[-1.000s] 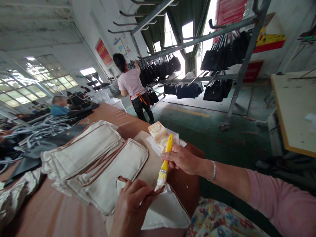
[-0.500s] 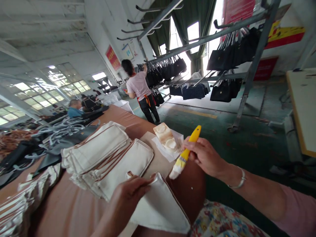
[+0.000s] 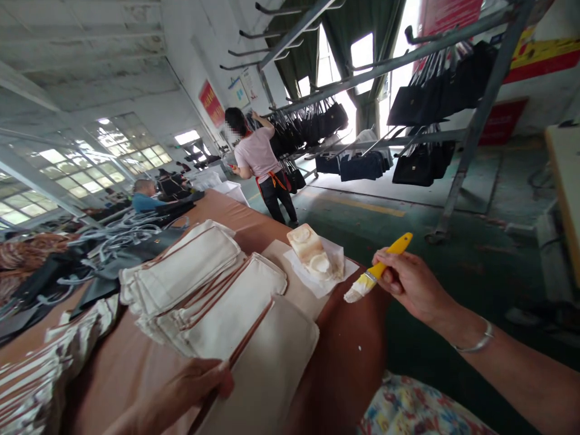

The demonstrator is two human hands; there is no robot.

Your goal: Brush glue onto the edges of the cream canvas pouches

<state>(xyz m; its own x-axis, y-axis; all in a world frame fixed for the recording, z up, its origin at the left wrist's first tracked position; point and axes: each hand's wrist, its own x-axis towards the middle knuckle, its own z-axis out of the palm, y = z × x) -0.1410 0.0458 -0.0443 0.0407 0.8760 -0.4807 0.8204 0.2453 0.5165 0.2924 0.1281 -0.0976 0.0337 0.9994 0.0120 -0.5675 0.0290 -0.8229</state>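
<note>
1. Cream panel point(image 3: 272, 362) lay at 6 o'clock, over the brown tabletop point(image 3: 338, 362); long axis ran 7 to 1 o'clock, brown edge facing 10.
2. Left hand point(image 3: 203, 380) was clamped on that edge, near the panel's 7 o'clock end.
3. Yellow brush point(image 3: 383, 266) was at 4 o'clock, apart from the panel; axis ran 8 to 2, whitened bristles pointing to 8.
4. Right hand point(image 3: 414, 284) had thumb and fingers pinched together on the handle.
5. Layered cream pieces point(image 3: 242, 293) lay toward the panel's 10 o'clock.
6. Stained container point(image 3: 309, 244) stood at its 1 o'clock, on white paper point(image 3: 321, 288).
7. Co-worker point(image 3: 260, 154) stood at 11 o'clock, beside hanging dark bags point(image 3: 328, 124).
</note>
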